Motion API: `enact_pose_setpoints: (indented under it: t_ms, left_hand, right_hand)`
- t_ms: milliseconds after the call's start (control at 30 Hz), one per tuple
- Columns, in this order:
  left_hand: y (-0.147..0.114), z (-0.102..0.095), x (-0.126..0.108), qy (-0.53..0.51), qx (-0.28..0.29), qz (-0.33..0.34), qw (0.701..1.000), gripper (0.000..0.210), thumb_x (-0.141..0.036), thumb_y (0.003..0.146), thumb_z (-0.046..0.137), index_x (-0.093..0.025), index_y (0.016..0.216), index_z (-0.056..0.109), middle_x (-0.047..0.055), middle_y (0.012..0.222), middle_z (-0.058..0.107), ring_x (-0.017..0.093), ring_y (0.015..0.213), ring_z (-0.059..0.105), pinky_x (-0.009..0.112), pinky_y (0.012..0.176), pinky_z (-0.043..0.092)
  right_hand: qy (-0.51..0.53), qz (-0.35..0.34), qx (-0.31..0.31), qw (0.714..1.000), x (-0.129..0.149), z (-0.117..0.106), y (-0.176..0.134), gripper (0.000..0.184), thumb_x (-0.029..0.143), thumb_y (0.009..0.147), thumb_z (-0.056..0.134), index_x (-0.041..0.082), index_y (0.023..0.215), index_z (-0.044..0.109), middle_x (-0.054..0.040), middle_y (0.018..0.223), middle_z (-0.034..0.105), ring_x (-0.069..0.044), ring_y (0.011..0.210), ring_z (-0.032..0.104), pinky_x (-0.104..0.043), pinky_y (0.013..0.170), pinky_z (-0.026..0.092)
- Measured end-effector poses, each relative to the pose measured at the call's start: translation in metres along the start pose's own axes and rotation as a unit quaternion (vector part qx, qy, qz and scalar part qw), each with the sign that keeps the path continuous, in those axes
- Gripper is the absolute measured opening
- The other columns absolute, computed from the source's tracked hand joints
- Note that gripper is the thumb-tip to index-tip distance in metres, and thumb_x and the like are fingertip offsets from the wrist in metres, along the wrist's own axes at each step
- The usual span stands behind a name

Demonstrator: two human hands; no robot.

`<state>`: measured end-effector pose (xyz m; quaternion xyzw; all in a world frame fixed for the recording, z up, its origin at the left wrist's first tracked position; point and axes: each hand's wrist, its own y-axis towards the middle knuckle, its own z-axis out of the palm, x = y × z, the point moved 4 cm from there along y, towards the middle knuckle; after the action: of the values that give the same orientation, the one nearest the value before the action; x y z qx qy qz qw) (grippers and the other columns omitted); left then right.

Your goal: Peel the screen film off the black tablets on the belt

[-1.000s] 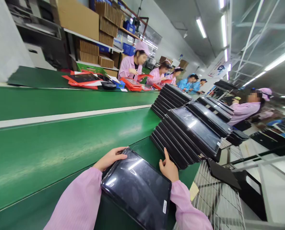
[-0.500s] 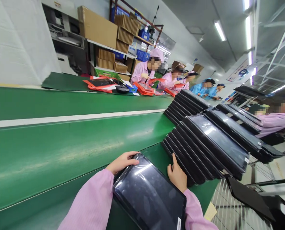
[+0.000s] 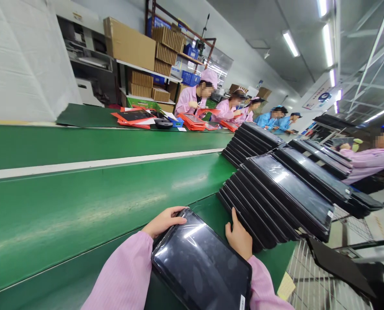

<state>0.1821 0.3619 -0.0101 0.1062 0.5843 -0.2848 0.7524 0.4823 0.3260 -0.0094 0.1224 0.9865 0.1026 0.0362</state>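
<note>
A black tablet (image 3: 205, 258) with a glossy, smudged screen and a small white label at its lower corner lies tilted at the bottom middle. My left hand (image 3: 166, 221) grips its upper left corner, thumb over the screen edge and fingers around the far side. Beside the tablet's right edge is my right hand (image 3: 240, 237), its index finger stretched out and the thumb apart from it. The fingertip is close to the lower edges of a leaning stack of black tablets (image 3: 276, 198); whether it touches them I cannot tell. The right hand's other fingers are mostly hidden.
More tablet stacks (image 3: 317, 172) stand behind and to the right. A green conveyor belt (image 3: 82, 206) runs along the left. Red sleeves (image 3: 192, 122) lie on the far bench, where co-workers in pink and blue sit. A wire rack (image 3: 311, 275) is at lower right.
The view has shifted slightly. At the far right, a co-worker's arm and gloved hand have moved. My hands and the tablet keep nearly the same position.
</note>
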Motion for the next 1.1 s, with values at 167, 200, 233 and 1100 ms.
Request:
enact_pose_setpoints:
  t_ms: [167, 200, 233, 1100]
  left_hand:
    - [0.000, 0.000, 0.001, -0.009, 0.005, 0.004, 1.000, 0.069, -0.036, 0.066, 0.077, -0.013, 0.129, 0.061, 0.012, 0.126, 0.068, 0.030, 0.119, 0.061, 0.039, 0.103, 0.045]
    - [0.000, 0.000, 0.001, -0.010, 0.006, 0.004, 1.000, 0.069, -0.036, 0.066, 0.077, -0.013, 0.129, 0.061, 0.012, 0.126, 0.068, 0.030, 0.119, 0.061, 0.039, 0.103, 0.045]
    - [0.000, 0.000, 0.001, -0.010, 0.006, 0.003, 1.000, 0.069, -0.036, 0.066, 0.077, -0.014, 0.129, 0.061, 0.012, 0.126, 0.068, 0.030, 0.119, 0.061, 0.039, 0.103, 0.045]
    - [-0.003, 0.002, 0.005, -0.003, 0.009, -0.030, 1.000, 0.080, -0.047, 0.066, 0.080, -0.016, 0.135, 0.055, 0.012, 0.128, 0.067, 0.031, 0.120, 0.061, 0.040, 0.103, 0.046]
  right_hand:
    - [0.005, -0.001, -0.005, 1.000, 0.000, 0.001, 0.000, 0.057, 0.022, 0.096, 0.047, 0.018, 0.152, 0.037, -0.0053, 0.096, 0.073, -0.019, 0.060, 0.064, -0.028, 0.048, 0.030]
    - [0.007, -0.001, -0.006, 1.000, 0.000, 0.001, 0.000, 0.055, 0.022, 0.096, 0.048, 0.019, 0.151, 0.040, -0.0052, 0.096, 0.072, -0.019, 0.060, 0.064, -0.028, 0.048, 0.030]
    - [0.011, -0.001, -0.007, 1.000, -0.001, 0.001, -0.001, 0.054, 0.021, 0.096, 0.049, 0.019, 0.149, 0.043, -0.0051, 0.097, 0.072, -0.019, 0.060, 0.064, -0.028, 0.048, 0.030]
    - [0.059, 0.008, -0.038, 0.998, -0.011, -0.015, -0.004, 0.063, 0.022, 0.093, 0.047, 0.019, 0.153, 0.031, 0.0042, 0.059, 0.057, -0.017, 0.053, 0.059, -0.025, 0.050, 0.029]
